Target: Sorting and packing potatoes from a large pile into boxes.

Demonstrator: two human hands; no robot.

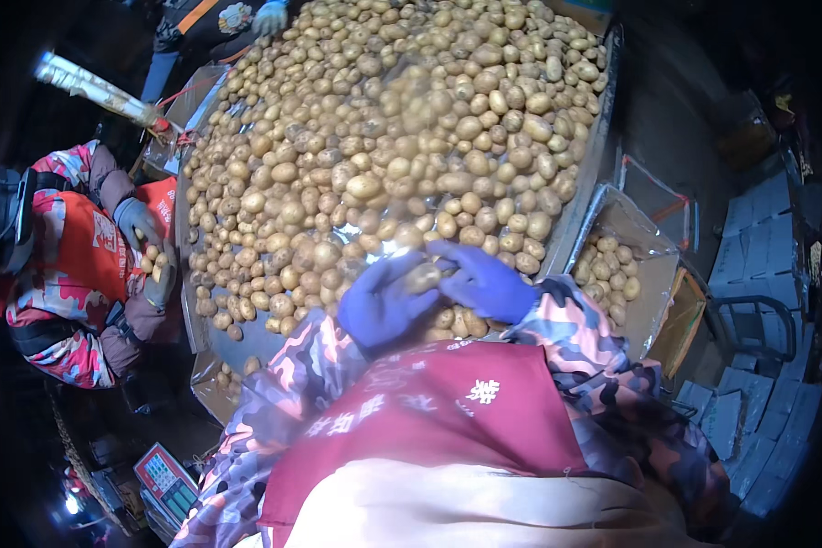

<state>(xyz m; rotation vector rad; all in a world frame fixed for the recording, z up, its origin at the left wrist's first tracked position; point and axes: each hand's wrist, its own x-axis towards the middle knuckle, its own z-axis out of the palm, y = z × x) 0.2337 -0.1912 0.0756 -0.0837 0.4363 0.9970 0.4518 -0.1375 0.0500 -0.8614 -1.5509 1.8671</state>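
Note:
Potatoes (363, 185) lie heaped over a wide sorting table (246, 342) in front of me. At its near edge are both my hands, in purple-blue gloves. My left hand (387, 298) is cupped, palm turned inward, with a potato (423, 277) between it and the other hand, resting against its fingers. My right hand (486, 281) reaches in from the right, its fingers bent towards that potato; whether they grip anything is blurred. More potatoes lie just beyond and below the hands.
A plastic-lined box of potatoes (606, 274) stands at the right; another box (209, 383) is at the lower left. One co-worker (75, 253) holds small potatoes at the left; another's gloved hand (270, 18) is at the top. A scale (168, 483) and stacked cartons (757, 253) stand farther out.

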